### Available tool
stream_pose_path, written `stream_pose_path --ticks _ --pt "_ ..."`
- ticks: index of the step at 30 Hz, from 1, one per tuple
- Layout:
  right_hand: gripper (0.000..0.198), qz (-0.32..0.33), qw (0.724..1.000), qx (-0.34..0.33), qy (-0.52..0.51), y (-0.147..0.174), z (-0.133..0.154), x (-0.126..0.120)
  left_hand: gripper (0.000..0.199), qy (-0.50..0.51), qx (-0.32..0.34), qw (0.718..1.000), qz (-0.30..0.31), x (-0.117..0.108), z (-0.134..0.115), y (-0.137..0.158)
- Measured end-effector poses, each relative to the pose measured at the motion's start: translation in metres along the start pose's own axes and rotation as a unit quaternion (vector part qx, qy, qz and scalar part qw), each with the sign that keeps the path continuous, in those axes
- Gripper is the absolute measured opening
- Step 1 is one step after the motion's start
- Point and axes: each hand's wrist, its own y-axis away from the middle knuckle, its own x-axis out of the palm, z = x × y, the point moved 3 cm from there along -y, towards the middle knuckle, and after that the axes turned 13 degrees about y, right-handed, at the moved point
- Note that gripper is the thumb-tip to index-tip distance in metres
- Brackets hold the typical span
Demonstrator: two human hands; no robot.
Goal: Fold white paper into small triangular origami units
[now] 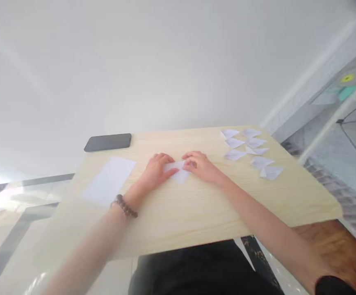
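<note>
A small piece of white paper (181, 176), folded to a point toward me, lies on the table between my hands. My left hand (159, 167) holds its left side, the thumb across the paper and the fingers curled at the far edge. At the right corner, my right hand (200, 164) pinches the paper between thumb and fingertips. Those fingertips partly cover the fold. Farther right, several folded white paper pieces (234, 154) lie in two rough columns, pointed at their ends.
A stack or sheet of plain white paper (109, 180) lies left of my left hand. Behind it, a dark phone (108, 142) rests at the far left corner of the light wooden table (178, 221). A white wall (165, 65) rises behind the table's far edge.
</note>
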Motion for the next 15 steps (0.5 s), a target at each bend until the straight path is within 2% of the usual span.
stream_pose_path --ticks 5,8,11,15 --pt "0.009 -0.083 0.996 -0.046 0.005 -0.001 0.005 -0.004 0.037 0.14 -0.068 0.987 -0.039 -0.003 0.002 0.002" --pt "0.008 -0.11 0.991 -0.061 -0.036 0.0 0.011 -0.008 0.041 0.208 -0.101 0.972 -0.04 -0.004 0.0 0.002" --pt "0.012 -0.125 0.986 -0.02 -0.112 0.002 0.014 -0.011 0.042 0.243 -0.112 0.962 -0.05 -0.004 -0.006 0.002" --pt "0.046 -0.098 0.964 0.069 -0.237 0.002 0.008 -0.009 0.053 0.267 -0.118 0.953 -0.076 -0.005 -0.012 0.003"
